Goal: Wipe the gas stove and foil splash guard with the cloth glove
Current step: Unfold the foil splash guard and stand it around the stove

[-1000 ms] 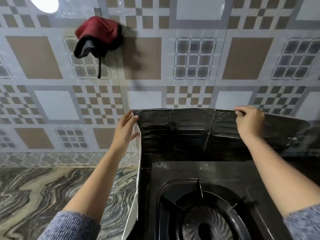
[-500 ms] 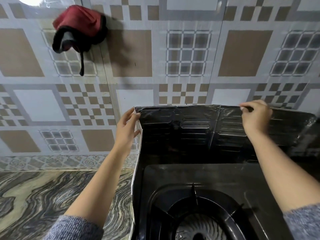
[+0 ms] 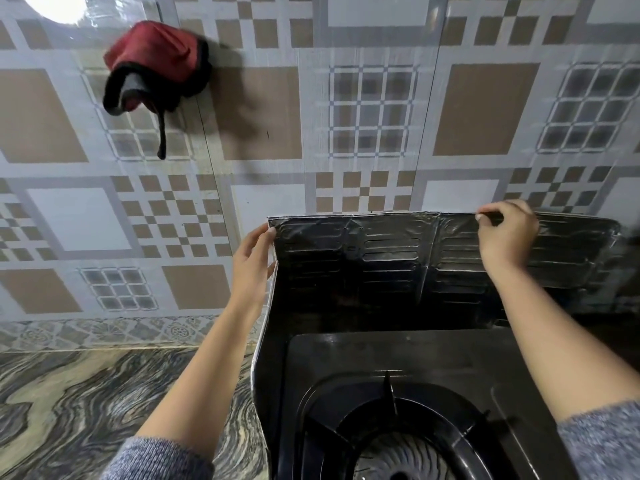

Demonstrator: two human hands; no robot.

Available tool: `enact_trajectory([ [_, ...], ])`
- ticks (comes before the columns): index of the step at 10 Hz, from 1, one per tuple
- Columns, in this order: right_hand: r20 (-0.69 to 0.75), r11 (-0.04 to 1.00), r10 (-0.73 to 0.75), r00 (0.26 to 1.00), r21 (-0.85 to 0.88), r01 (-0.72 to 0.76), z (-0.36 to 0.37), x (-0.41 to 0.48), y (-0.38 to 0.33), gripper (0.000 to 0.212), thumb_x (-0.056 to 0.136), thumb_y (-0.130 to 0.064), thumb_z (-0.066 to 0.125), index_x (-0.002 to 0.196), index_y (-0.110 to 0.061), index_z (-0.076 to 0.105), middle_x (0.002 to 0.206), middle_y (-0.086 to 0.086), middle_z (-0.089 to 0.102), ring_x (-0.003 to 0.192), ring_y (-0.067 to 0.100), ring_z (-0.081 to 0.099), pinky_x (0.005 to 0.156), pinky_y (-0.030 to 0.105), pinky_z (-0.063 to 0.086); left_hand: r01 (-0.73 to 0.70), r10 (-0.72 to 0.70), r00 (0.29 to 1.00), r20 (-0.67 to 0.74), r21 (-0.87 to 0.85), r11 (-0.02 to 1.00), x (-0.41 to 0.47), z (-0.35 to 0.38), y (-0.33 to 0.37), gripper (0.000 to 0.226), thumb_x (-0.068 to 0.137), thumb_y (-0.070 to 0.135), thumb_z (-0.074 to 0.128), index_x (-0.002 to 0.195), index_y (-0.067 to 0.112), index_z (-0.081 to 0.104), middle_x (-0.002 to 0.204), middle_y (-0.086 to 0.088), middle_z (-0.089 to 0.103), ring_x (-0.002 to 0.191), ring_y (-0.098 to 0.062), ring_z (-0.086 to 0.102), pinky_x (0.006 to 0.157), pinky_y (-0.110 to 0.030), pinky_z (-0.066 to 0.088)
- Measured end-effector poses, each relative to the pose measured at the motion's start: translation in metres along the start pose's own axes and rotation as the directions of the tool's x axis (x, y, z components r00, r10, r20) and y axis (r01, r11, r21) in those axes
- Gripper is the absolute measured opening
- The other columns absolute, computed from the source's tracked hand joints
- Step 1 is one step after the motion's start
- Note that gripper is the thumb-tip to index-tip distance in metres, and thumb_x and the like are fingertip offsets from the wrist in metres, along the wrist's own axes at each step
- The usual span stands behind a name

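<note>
A dark foil splash guard (image 3: 388,258) stands folded around the back and left side of a black gas stove (image 3: 408,355). My left hand (image 3: 251,268) grips the guard's upper left corner from outside. My right hand (image 3: 507,233) pinches the guard's top edge right of the middle. The stove's burner and pan support (image 3: 401,441) show at the bottom. A red and black cloth glove (image 3: 156,71) hangs high on the tiled wall at the upper left, far from both hands.
The patterned tile wall (image 3: 363,109) rises directly behind the guard. A marbled grey countertop (image 3: 79,407) stretches to the left of the stove. The guard's right end (image 3: 609,251) runs toward the right frame edge.
Both hands keep their hold on the guard's top edge, the right hand shifting slightly right along it. The camera view wandered a little; the guard stands about as before.
</note>
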State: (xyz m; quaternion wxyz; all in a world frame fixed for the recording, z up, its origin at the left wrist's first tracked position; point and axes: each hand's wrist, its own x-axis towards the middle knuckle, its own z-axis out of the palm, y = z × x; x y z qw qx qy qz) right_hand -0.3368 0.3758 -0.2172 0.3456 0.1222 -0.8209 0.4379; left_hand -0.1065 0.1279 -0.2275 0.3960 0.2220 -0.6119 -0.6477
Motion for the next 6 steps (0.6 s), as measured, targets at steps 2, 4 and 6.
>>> enact_trajectory([
  [2,0.009,0.999,0.035,0.999,0.006,-0.035,-0.015,-0.013,-0.017,0.021,0.083,0.001,0.057,0.101,-0.004,0.067,0.108,0.014,0.064,0.099,0.030,0.059,0.082,0.028,0.044,0.027,-0.030,0.999,0.038,0.072,0.997,-0.006,-0.003,0.006,0.042,0.096,0.035,0.047,0.132,0.014,0.052,0.130,0.002,0.055,0.119,-0.010,0.048,0.080,-0.009,0.040],
  [4,0.191,0.993,0.102,0.976,0.037,-0.111,-0.042,-0.036,-0.055,0.036,0.087,0.003,0.050,0.122,-0.001,0.055,0.131,0.017,0.053,0.124,0.031,0.045,0.104,0.031,0.034,0.048,-0.059,0.995,0.086,0.124,0.991,-0.025,-0.013,0.029,0.047,0.096,0.040,0.043,0.137,0.017,0.044,0.144,-0.001,0.043,0.132,-0.015,0.038,0.112,-0.037,0.029],
  [6,0.327,0.992,0.113,0.938,0.014,-0.124,-0.080,-0.072,-0.104,0.043,0.092,-0.010,0.048,0.135,-0.008,0.045,0.141,0.012,0.043,0.132,0.028,0.036,0.107,0.036,0.032,-0.053,0.018,0.992,0.124,0.284,0.957,-0.055,-0.037,0.070,0.047,0.098,0.037,0.040,0.139,0.014,0.040,0.146,-0.004,0.042,0.133,-0.020,0.038,0.096,-0.024,0.028],
])
